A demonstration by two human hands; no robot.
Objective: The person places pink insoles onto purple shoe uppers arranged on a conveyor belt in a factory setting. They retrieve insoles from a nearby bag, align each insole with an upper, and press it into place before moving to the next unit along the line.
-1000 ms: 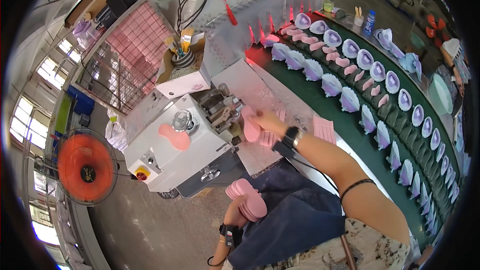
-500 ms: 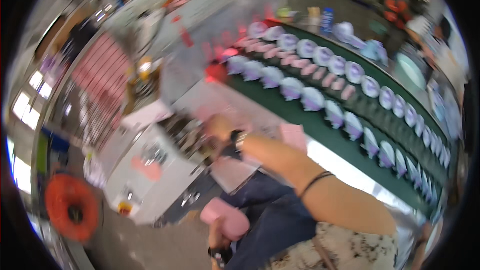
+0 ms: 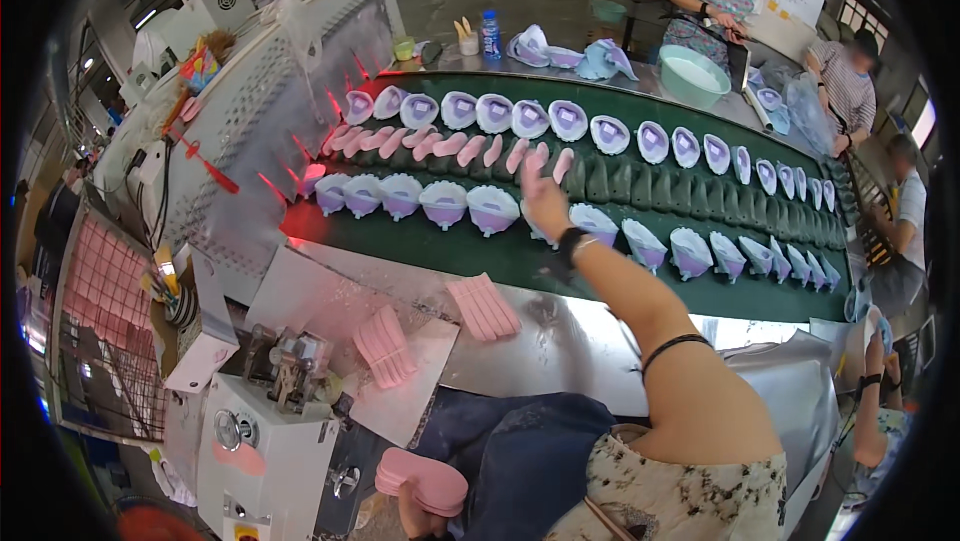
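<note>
Handwork spans a white machine [image 3: 262,471] and a green conveyor [image 3: 430,253].
At left, the left hand [image 3: 412,513] grips a stack of pink insoles [image 3: 428,481], fingers closed on its edge; beyond it, 2 pink bundles [image 3: 484,307] lie on the worktop [image 3: 560,341]. At right, the right hand [image 3: 545,205] meets a pink insole [image 3: 540,154] above dark forms [image 3: 690,193]; whether its fingers grip cannot be told.

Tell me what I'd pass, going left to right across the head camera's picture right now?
Wire cage → white machine → stack of pink pads in the left hand → blue bottle → right hand → pale green basin.
</note>
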